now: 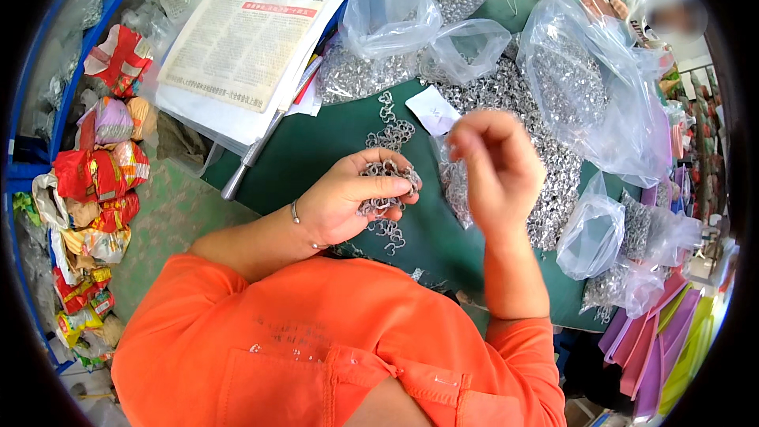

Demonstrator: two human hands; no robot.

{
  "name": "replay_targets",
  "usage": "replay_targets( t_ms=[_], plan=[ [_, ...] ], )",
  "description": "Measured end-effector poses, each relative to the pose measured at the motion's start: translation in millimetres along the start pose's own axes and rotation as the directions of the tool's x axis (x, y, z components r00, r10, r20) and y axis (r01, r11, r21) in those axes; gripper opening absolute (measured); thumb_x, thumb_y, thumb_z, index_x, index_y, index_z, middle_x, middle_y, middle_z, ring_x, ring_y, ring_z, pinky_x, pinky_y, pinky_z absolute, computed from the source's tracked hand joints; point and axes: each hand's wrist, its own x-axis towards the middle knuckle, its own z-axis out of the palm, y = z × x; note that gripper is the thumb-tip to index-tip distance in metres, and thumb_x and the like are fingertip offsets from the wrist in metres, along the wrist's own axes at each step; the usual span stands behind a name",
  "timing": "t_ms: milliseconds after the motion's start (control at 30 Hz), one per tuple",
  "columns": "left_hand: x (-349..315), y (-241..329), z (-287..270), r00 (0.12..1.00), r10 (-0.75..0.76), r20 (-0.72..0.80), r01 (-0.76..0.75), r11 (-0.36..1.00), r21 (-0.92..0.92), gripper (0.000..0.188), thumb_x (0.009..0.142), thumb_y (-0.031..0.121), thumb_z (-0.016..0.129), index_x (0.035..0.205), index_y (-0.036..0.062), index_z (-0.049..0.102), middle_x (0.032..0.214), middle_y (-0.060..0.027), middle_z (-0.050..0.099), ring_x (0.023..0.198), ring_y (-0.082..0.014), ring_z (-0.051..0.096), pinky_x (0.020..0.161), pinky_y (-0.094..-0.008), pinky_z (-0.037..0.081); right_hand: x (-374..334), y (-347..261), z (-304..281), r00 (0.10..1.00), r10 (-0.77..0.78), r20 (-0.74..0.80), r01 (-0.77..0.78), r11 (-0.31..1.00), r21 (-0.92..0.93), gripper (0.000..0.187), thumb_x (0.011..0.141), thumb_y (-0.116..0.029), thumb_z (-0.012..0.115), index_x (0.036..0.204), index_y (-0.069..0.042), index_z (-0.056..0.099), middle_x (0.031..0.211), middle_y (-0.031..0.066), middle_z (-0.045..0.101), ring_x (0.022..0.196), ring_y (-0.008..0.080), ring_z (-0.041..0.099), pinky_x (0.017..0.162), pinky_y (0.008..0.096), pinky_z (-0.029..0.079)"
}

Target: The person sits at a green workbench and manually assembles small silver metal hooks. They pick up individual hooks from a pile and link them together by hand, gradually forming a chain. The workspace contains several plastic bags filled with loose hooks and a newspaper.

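Note:
My left hand (356,194) is closed round a bunch of small silver metal hooks (379,207), with the thumb laid across them. A few dangle below the fingers. More hooks of the same curved shape (389,136) lie in a loose line on the green table just beyond this hand. Raised to the right is my right hand (502,174), its fingers curled in toward the thumb. The fingertips are smeared, and whatever they pinch is too small to make out. Beneath it lies a clear bag of metal pieces (454,182), partly hidden by the hand.
A large heap of shiny metal parts (553,209) covers the table's right side. Clear bags (391,16) of metal pieces stand along the back. A newspaper (237,55) lies at the back left. A small white paper (432,111) sits mid-table. Another person (624,0) is at the far right.

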Motion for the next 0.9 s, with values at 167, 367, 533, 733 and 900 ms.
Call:
replay_targets(
  t_ms=[167, 367, 533, 733, 900],
  plan=[
    [1, -1, 1, 1.000, 0.013, 0.003, -0.013, 0.999, -0.035, 0.018, 0.087, 0.004, 0.058, 0.104, 0.0052, 0.054, 0.100, -0.0113, 0.061, 0.090, -0.0186, 0.061, 0.068, -0.0283, 0.052, 70, 22, -14, 0.935, -0.354, -0.038, 0.304, 0.850, -0.430, 0.009, 0.081, 0.005, 0.062, 0.089, 0.001, 0.063, 0.085, 0.0082, 0.063, 0.072, 0.0126, 0.061, 0.064, 0.0229, 0.049],
    [0, 1, 2, 0.997, 0.028, -0.075, -0.029, 1.000, -0.008, 0.018, 0.088, 0.005, 0.057, 0.106, 0.0049, 0.055, 0.102, -0.0112, 0.061, 0.092, -0.0183, 0.061, 0.071, -0.0279, 0.053, 60, 20, -17, 0.960, -0.221, 0.172, 0.275, 0.859, -0.432, 0.013, 0.079, -0.001, 0.064, 0.092, 0.000, 0.064, 0.087, 0.0130, 0.062, 0.075, 0.0248, 0.061, 0.067, 0.0323, 0.049],
    [5, -1, -4, 0.996, 0.055, -0.064, -0.056, 0.998, -0.011, 0.025, 0.087, 0.003, 0.056, 0.112, 0.0038, 0.053, 0.104, -0.0101, 0.061, 0.092, -0.0179, 0.061, 0.074, -0.0288, 0.053, -2, -15, 3, 0.876, 0.136, 0.463, -0.071, 0.985, -0.155, 0.018, 0.077, 0.000, 0.066, 0.094, 0.000, 0.064, 0.087, 0.0115, 0.060, 0.074, 0.0271, 0.060, 0.066, 0.0349, 0.049],
    [5, -4, 1, 0.998, 0.040, -0.045, -0.041, 0.999, -0.015, 0.024, 0.086, 0.004, 0.058, 0.110, 0.0018, 0.054, 0.101, -0.0098, 0.062, 0.091, -0.0182, 0.063, 0.076, -0.0309, 0.054, -33, 9, -1, 0.966, 0.112, 0.234, -0.096, 0.992, -0.080, 0.016, 0.072, 0.003, 0.071, 0.085, -0.001, 0.063, 0.087, 0.0073, 0.062, 0.072, 0.0162, 0.059, 0.058, 0.0258, 0.046],
    [5, 0, 4, 0.999, -0.044, 0.006, 0.045, 0.998, -0.051, 0.021, 0.086, 0.006, 0.061, 0.106, 0.0016, 0.058, 0.097, -0.0089, 0.064, 0.087, -0.0177, 0.064, 0.073, -0.0297, 0.053, -49, 17, -3, 0.986, 0.097, 0.134, -0.109, 0.990, 0.084, 0.012, 0.073, 0.002, 0.073, 0.081, -0.001, 0.064, 0.088, 0.0072, 0.062, 0.070, 0.0125, 0.058, 0.058, 0.0240, 0.046]
  ],
)
